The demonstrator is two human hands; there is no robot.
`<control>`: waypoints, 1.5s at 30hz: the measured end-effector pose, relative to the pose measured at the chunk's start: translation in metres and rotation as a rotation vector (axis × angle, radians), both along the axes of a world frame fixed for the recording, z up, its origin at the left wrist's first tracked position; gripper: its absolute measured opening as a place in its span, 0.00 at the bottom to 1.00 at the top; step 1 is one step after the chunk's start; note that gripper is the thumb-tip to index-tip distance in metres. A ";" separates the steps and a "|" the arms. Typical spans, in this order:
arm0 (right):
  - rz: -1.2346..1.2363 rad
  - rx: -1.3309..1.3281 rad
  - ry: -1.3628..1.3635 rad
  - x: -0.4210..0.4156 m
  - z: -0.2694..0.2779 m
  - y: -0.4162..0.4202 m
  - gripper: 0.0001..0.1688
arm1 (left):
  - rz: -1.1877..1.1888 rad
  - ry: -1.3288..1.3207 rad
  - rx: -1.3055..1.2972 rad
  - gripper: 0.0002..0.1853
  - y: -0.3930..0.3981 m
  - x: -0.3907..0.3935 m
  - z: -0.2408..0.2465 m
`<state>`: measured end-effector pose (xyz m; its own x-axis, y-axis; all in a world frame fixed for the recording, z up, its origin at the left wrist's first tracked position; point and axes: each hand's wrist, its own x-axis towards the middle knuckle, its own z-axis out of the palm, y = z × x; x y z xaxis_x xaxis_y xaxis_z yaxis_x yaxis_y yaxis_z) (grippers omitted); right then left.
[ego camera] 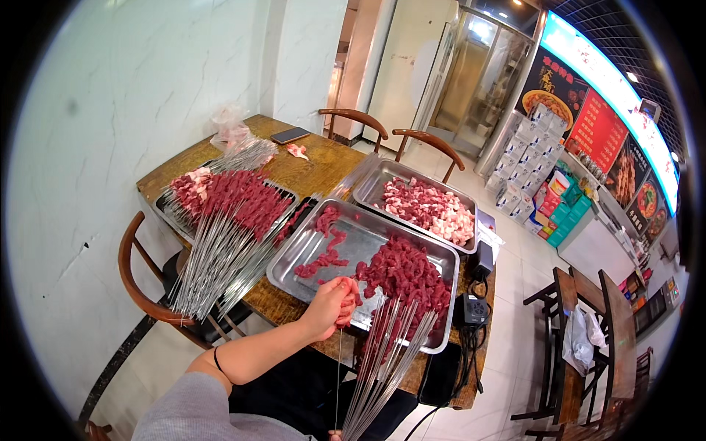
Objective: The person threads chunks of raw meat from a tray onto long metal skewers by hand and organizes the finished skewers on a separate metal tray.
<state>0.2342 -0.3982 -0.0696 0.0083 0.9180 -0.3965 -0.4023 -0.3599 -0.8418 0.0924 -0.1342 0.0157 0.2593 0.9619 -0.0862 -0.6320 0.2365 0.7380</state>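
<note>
My left hand [334, 307] is closed around red meat pieces on a thin metal skewer [338, 380], over the near rim of a steel tray [364, 218]. At the bottom edge of the picture, only the fingertips of my right hand [335, 435] show, at the skewer's lower end. A heap of red meat pieces [411, 270] fills the tray's right part, and a few loose pieces [330, 256] lie at its left. Several metal skewers [386, 353] rest against the heap, their shafts running down over the near rim.
Left, loaded meat skewers [237, 201] lie on another tray [287, 193], shafts overhanging the wooden table [193, 157]. Behind stands a tray of red and pale diced meat [430, 206]. A phone [289, 135], black adapter [472, 308] and cables [469, 353] lie nearby. A wooden chair [129, 270] stands left.
</note>
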 end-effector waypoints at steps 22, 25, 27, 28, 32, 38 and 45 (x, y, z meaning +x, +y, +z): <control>0.252 -0.043 0.140 0.020 -0.042 0.005 0.18 | 0.184 -0.157 -0.193 0.09 -0.032 0.001 0.000; 0.197 -0.259 -0.250 0.002 0.009 0.017 0.17 | 0.203 -0.165 -0.158 0.09 -0.018 -0.003 0.006; 0.214 -0.134 -0.286 0.004 0.002 0.012 0.17 | 0.041 -0.208 -0.110 0.09 -0.014 -0.009 -0.004; 0.218 -0.071 -0.303 0.005 -0.001 0.010 0.17 | 0.062 -0.185 -0.129 0.10 -0.016 -0.007 -0.003; 0.215 -0.099 -0.250 0.004 -0.006 0.007 0.17 | 0.074 -0.188 -0.184 0.10 -0.025 -0.004 -0.010; 0.309 0.027 -0.449 0.009 -0.077 -0.008 0.15 | 0.032 -0.100 -0.188 0.16 -0.071 0.013 -0.046; 0.175 -0.063 -0.166 0.006 -0.019 0.002 0.15 | 0.206 1.285 0.741 0.08 0.029 -0.041 -0.015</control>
